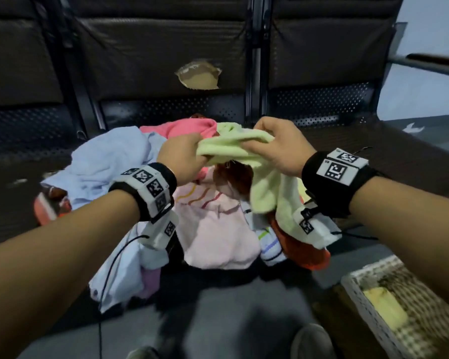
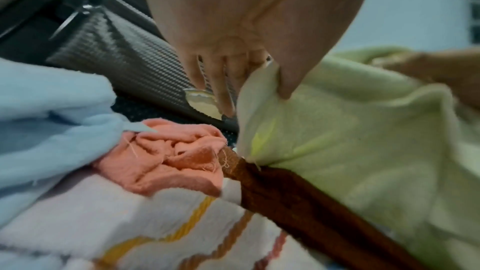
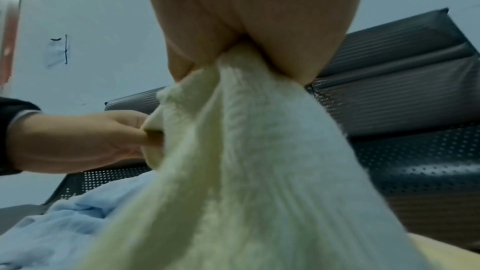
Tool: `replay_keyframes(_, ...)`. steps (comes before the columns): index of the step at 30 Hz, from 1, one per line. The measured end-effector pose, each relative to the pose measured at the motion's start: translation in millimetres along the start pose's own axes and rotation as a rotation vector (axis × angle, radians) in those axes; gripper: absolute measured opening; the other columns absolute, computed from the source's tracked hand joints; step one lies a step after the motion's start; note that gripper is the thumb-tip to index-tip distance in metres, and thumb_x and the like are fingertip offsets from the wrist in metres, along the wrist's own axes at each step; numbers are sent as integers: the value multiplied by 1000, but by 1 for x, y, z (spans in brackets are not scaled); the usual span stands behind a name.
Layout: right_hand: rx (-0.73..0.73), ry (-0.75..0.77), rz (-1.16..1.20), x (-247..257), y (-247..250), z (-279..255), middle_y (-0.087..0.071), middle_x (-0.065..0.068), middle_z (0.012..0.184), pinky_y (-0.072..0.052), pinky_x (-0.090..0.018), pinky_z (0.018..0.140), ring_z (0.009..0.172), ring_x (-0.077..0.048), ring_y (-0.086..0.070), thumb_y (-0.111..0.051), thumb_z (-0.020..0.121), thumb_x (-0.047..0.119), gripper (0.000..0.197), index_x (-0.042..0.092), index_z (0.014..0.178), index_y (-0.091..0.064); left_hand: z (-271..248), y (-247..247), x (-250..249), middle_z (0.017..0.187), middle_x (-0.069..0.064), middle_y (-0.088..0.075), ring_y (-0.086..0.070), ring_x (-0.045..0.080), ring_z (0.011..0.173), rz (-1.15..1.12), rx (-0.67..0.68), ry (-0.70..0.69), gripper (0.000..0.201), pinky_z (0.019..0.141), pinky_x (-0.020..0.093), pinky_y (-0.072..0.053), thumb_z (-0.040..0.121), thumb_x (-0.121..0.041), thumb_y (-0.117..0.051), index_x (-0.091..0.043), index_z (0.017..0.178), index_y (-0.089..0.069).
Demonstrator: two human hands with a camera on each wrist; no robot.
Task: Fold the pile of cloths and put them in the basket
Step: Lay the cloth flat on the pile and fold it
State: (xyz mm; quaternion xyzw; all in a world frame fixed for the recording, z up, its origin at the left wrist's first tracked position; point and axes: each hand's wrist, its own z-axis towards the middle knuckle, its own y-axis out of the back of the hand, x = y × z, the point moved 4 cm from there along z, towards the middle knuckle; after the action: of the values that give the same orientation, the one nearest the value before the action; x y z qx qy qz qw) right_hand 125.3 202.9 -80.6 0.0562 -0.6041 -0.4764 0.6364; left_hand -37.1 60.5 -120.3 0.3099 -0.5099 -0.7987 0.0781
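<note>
While both hands are raised over the pile of cloths, they share one pale green cloth: the left hand pinches its left edge between thumb and fingers, and the right hand grips a bunched part of its right edge, fingers curled tight around the fabric. Between the hands the green cloth is gathered in folds, and from the right hand a long part of it hangs down over the pile. Seen from the left wrist, the thumb presses into the green cloth while the other fingers lie behind it; from the right wrist, the cloth spills out of the closed fist and the left hand holds it from the side. Under the hands the pile lies on a dark seat with a perforated metal back; it includes a light blue cloth, a pink cloth, a pale pink cloth with coloured wavy stripes, a rust-brown cloth and an orange-red one. A torn patch shows in the padded backrest behind. To the lower right stands a woven basket with a yellow folded cloth inside it, well apart from the pile.
</note>
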Motion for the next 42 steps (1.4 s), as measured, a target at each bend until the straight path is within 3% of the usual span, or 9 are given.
replay_keyframes(5,-127,-60,-170,-4,21,-11,-65,4,74,-45,-32,65,71,-14,-59,-66,90,30,10,24,83,-64,-4,22,-18,71,-9,-56,-54,5,67,-423,-82,37,23,58,17,-38,93,-16,-57,-26,72,-55)
replay_keyframes(9,3,-55,-134,4,15,-25,-68,5,98,-47,-32,75,87,-14,-63,-62,85,24,28,29,112,-57,-1,41,-59,75,10,-69,-58,18,70,-571,-55,110,37,65,36,-49,75,-37,-55,-3,79,-69)
replay_keyframes(12,130,-9,-87,24,0,-27,-69,11,105,-49,-26,80,96,-7,-64,-72,73,53,54,28,120,-61,0,51,-85,59,0,-58,-53,16,57,-462,35,119,39,55,30,-43,66,-44,-58,-6,65,-66)
replay_keyframes(15,12,-54,-35,33,0,-17,-72,-6,96,-50,-35,78,92,-22,-66,-60,90,21,19,14,104,-71,-2,63,-90,59,-4,-62,-60,15,58,-286,95,112,32,52,25,-45,67,-48,-67,-16,62,-65)
replay_keyframes(17,-55,-142,171,35,4,-12,-72,-16,101,-52,-46,88,97,-31,-66,-45,92,6,30,5,105,-71,-5,74,-81,66,-3,-66,-63,13,62,-145,60,97,29,50,25,-43,75,-48,-73,-19,70,-67)
replay_keyframes(22,-123,-40,316,51,13,-8,-62,6,84,-48,-32,71,75,-8,-57,-55,90,24,6,23,89,-61,-18,88,-47,76,9,-64,-61,31,81,-12,-17,211,23,66,34,-42,91,-23,-56,-16,69,-59)
replay_keyframes(30,-339,230,-107,69,17,-16,-65,4,82,-52,-37,73,74,-14,-60,-70,88,33,8,26,87,-74,-36,95,-44,93,20,-67,-66,31,80,-1142,-150,573,30,68,41,-59,90,7,-41,3,108,-66)
replay_keyframes(35,-171,253,33,78,7,-23,-68,0,78,-52,-40,71,72,-18,-61,-51,94,13,20,16,104,-68,-40,98,-67,85,13,-67,-65,19,73,-1095,-74,401,17,72,33,-59,91,3,-56,-3,95,-71)
replay_keyframes(42,110,355,-248,77,-6,-41,-53,-1,67,-45,-43,61,58,-26,-50,-49,84,5,32,23,109,-40,-36,93,-33,99,25,-64,-67,34,76,-1057,-325,587,28,55,32,-57,92,6,-37,4,105,-62)
